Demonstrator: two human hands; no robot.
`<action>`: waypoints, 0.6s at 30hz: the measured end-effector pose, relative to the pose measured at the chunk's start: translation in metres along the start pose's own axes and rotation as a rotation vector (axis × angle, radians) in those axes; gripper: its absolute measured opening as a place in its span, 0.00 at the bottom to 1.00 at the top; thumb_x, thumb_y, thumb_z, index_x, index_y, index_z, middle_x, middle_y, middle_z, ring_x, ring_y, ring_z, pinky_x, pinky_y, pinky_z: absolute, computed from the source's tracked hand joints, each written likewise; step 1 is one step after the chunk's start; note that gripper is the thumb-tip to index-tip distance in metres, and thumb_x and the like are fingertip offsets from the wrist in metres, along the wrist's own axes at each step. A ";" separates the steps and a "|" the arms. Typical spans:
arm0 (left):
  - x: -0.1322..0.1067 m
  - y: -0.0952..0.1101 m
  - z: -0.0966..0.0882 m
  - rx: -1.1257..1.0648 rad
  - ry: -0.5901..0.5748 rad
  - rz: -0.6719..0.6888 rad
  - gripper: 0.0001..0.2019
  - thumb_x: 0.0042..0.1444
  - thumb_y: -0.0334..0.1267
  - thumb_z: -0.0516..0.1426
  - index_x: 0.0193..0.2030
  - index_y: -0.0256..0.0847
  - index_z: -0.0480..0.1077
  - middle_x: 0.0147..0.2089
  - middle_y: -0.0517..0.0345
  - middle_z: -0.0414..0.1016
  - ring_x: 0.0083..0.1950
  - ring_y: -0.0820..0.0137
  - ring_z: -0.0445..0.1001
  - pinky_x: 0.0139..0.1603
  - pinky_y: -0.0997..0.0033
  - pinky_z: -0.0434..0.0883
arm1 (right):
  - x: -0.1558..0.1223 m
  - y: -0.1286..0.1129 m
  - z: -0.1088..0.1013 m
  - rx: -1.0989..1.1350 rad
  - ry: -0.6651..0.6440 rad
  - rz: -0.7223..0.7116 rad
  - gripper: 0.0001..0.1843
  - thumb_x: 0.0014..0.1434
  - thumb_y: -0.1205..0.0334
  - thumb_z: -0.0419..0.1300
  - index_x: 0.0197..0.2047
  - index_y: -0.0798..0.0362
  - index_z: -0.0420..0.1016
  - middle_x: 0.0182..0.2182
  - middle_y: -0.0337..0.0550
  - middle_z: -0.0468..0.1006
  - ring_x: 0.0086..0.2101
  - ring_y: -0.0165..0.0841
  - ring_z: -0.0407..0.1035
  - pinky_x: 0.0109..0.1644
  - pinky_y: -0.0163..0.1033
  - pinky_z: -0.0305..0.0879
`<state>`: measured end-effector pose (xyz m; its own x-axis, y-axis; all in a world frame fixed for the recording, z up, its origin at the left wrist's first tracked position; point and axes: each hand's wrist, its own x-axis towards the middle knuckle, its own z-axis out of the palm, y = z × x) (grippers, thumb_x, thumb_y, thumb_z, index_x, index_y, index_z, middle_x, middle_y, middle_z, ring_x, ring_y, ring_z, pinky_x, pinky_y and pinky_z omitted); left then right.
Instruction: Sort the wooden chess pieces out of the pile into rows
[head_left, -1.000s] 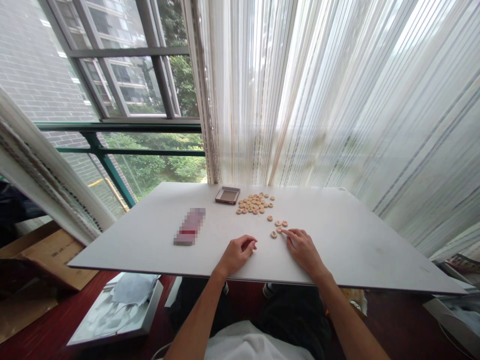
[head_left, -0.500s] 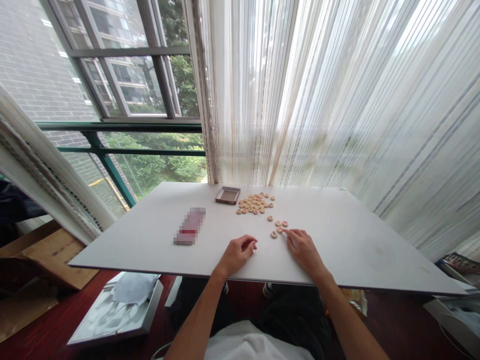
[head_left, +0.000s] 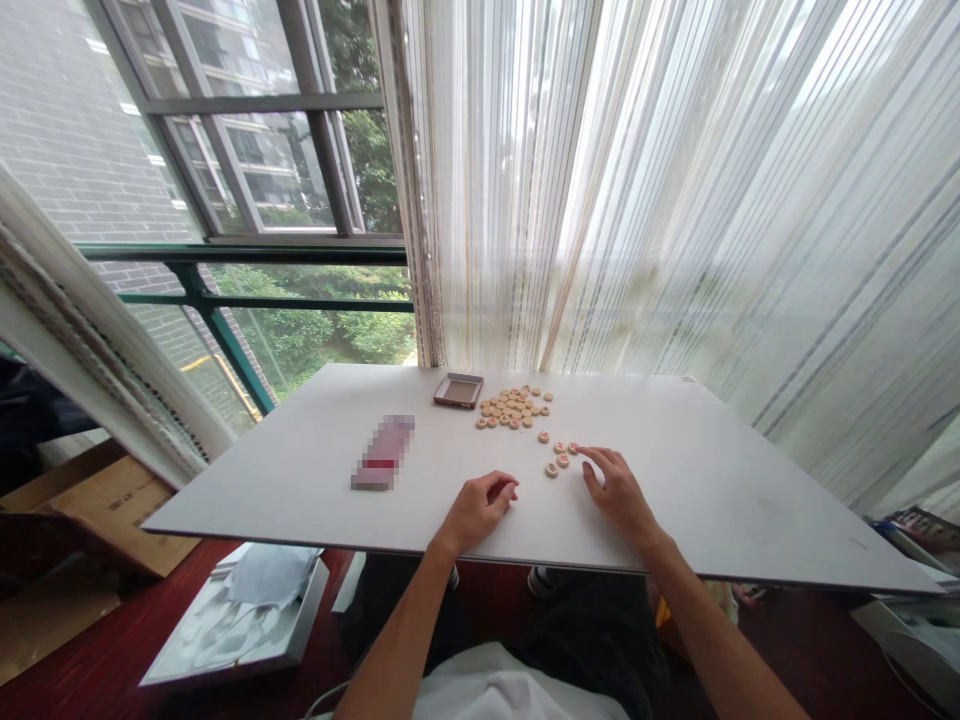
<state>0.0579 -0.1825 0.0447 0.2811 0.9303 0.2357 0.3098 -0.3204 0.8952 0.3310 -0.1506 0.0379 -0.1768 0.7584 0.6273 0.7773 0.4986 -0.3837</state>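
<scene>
My right hand (head_left: 616,492) is over the white table with its fingers apart. Its index fingertip meets the edge of a round wooden Chinese chess piece (head_left: 572,448) with a red character. Close by lie a few more pieces: one with a red mark (head_left: 563,461), one with a dark mark (head_left: 551,470), another (head_left: 559,447), and one set further back (head_left: 544,437). My left hand (head_left: 478,508) rests on the table to the left, fingers curled in, with no piece visible in it. A cluster of several chess pieces (head_left: 512,409) lies farther back.
A shallow open box (head_left: 458,391) stands at the table's back, left of the cluster. A blurred purple-red flat item (head_left: 383,455) lies on the left of the white table (head_left: 712,480). Curtains (head_left: 637,200) hang behind; a white box (head_left: 240,610) is on the floor.
My right hand has shifted slightly right and away from me, its fingertip going from the lower red-marked piece to the one beyond. That lower piece sits slightly shifted. My left hand stays put.
</scene>
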 end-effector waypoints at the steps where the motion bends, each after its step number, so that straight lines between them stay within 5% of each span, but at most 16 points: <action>1: 0.000 0.000 0.000 -0.001 -0.001 0.002 0.14 0.62 0.46 0.53 0.45 0.39 0.74 0.37 0.55 0.79 0.33 0.70 0.76 0.37 0.72 0.71 | 0.006 0.002 -0.001 0.013 0.001 -0.014 0.18 0.65 0.63 0.50 0.56 0.45 0.71 0.47 0.46 0.76 0.49 0.42 0.68 0.56 0.51 0.65; 7: 0.000 -0.002 0.000 0.010 0.013 0.032 0.14 0.63 0.45 0.52 0.45 0.40 0.74 0.36 0.55 0.79 0.34 0.70 0.76 0.38 0.72 0.71 | 0.078 0.015 0.011 0.000 -0.084 -0.039 0.20 0.67 0.64 0.47 0.57 0.48 0.71 0.48 0.47 0.75 0.49 0.40 0.68 0.54 0.47 0.66; 13: 0.001 -0.004 0.000 -0.005 0.008 0.033 0.13 0.63 0.44 0.53 0.45 0.40 0.74 0.36 0.55 0.80 0.35 0.69 0.77 0.38 0.72 0.71 | 0.164 0.025 0.061 -0.161 -0.398 0.026 0.24 0.62 0.73 0.49 0.59 0.52 0.70 0.56 0.50 0.71 0.54 0.41 0.64 0.57 0.43 0.62; 18: 0.000 -0.003 -0.001 0.012 0.002 0.050 0.13 0.63 0.43 0.52 0.45 0.40 0.74 0.36 0.55 0.80 0.35 0.70 0.77 0.39 0.73 0.71 | 0.198 0.035 0.101 -0.261 -0.572 0.087 0.29 0.55 0.73 0.59 0.60 0.49 0.70 0.55 0.53 0.72 0.53 0.46 0.66 0.51 0.43 0.65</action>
<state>0.0560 -0.1817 0.0421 0.2949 0.9134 0.2806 0.3065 -0.3685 0.8776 0.2619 0.0589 0.0802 -0.3453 0.9317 0.1122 0.9121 0.3614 -0.1936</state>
